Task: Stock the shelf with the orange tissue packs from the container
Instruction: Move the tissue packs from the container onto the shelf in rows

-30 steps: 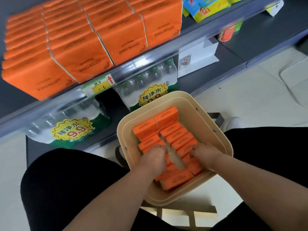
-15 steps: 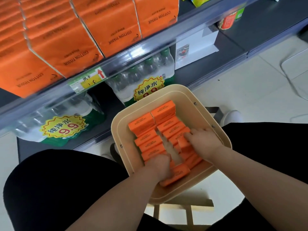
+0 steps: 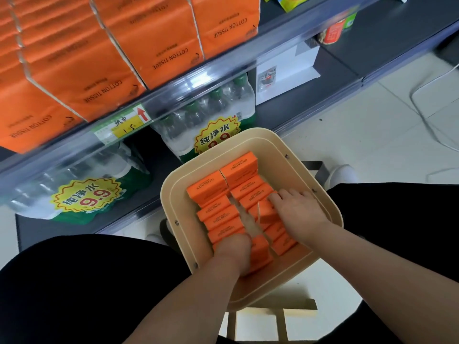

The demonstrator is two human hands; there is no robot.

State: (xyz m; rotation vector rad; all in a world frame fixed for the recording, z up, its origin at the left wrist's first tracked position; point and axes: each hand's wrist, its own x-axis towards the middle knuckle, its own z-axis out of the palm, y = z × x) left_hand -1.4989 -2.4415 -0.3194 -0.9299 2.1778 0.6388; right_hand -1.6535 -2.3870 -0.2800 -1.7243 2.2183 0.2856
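Risk: packs lifted as a loose bunch may slip and spill, or a hard pull may tip the beige container (image 3: 330,207) on its stool (image 3: 298,306). The orange tissue packs (image 3: 218,214) lie in 2 rows inside it. The right hand (image 3: 298,214) curls its fingers over a tilted pack (image 3: 267,211). The left hand (image 3: 232,249) digs down, its fingers hidden.

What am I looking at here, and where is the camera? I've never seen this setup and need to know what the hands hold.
There is no machine: a person works with bare hands. The single picture comes from a camera on their head, looking down. A beige container sits between their knees, filled with small tissue packs. The left hand digs among them at the near end, its fingers hidden. The right hand curls over a tilted pack. Above, the shelf carries big orange tissue bundles; bottled water stands below it.
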